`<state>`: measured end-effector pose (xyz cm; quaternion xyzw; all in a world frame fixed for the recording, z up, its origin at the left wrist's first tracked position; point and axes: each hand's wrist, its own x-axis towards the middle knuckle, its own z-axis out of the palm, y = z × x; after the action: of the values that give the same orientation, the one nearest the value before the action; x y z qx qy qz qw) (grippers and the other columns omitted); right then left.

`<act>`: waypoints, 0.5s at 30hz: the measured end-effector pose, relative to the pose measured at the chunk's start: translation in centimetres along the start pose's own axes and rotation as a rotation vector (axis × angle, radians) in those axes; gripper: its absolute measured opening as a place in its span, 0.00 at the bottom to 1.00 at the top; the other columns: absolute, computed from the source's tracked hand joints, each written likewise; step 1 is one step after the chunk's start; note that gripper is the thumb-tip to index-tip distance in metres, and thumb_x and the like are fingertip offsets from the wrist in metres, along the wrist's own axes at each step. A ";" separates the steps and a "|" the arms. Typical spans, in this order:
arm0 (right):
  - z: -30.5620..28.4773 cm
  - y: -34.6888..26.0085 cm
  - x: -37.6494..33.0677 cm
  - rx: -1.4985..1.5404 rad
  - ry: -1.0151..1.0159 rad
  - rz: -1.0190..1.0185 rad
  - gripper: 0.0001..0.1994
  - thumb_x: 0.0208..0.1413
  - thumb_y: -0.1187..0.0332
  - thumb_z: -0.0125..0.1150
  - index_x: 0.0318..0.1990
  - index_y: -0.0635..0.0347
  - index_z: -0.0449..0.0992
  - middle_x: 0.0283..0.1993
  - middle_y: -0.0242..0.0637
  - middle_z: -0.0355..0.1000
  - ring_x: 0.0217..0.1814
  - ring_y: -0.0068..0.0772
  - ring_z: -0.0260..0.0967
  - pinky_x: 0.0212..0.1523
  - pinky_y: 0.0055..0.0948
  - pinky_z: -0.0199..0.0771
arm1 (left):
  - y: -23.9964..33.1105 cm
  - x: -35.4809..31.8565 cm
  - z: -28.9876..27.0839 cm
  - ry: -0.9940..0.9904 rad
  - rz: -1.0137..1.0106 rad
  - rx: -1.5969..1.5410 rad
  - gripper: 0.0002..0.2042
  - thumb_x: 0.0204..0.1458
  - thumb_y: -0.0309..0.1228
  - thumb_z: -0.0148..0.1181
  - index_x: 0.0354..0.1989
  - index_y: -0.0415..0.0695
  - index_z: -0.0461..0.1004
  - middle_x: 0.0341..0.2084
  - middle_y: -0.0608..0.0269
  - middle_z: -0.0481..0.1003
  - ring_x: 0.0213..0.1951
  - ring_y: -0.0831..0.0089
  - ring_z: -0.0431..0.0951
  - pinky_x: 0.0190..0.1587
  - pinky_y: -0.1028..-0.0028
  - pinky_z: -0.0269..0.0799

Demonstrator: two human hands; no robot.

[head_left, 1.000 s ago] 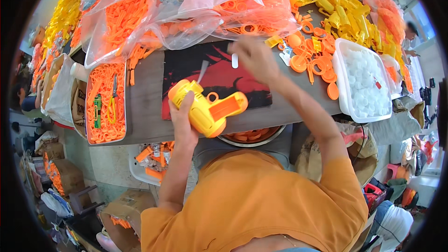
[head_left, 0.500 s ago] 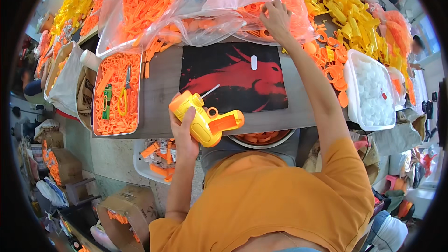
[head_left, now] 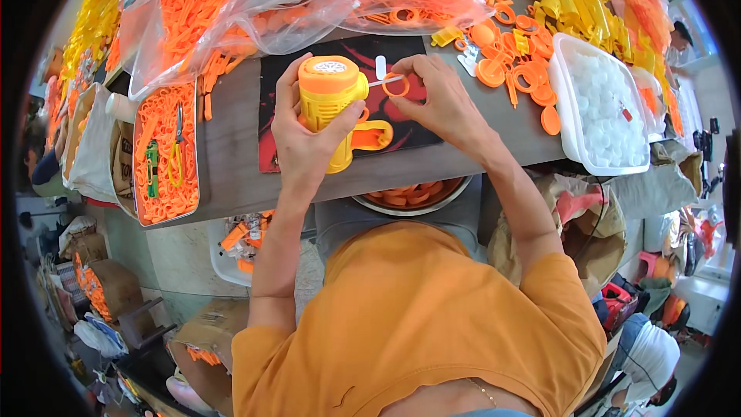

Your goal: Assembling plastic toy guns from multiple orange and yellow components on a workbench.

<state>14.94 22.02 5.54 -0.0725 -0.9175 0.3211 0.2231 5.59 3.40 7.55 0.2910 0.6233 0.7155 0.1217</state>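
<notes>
From the fingers outward: my right hand (head_left: 444, 104) pinches a small orange ring (head_left: 396, 86) between thumb and forefinger, fingers nearly closed on it, right beside the top of the yellow and orange toy body (head_left: 333, 108). My left hand (head_left: 305, 139) is wrapped tight around that body, holding it upright above the dark mat (head_left: 270, 108) near the desk's front edge. The ring is not seated on the toy yet — it hangs just off its orange cap, so I judge the fitting step is only beginning. Loose orange rings (head_left: 513, 69) lie toward the desk's right side, next to a white tub (head_left: 575, 108) of pale discs. A tray of orange parts (head_left: 158, 154) sits at the left edge — plenty unassembled.
</notes>
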 end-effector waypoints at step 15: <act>-2.0 -1.0 -0.8 0.255 -0.125 -0.033 0.11 0.57 0.64 0.63 0.40 0.59 0.70 0.34 0.31 0.71 0.34 0.24 0.65 0.39 0.23 0.62 | -2.3 1.4 -0.8 -0.182 -0.222 -0.086 0.28 0.48 0.28 0.70 0.58 0.38 0.66 0.47 0.60 0.75 0.48 0.73 0.76 0.52 0.72 0.72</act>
<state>16.54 22.07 7.27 -0.0085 -0.8825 0.4352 0.1782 3.55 3.95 5.68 0.2783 0.6070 0.6943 0.2683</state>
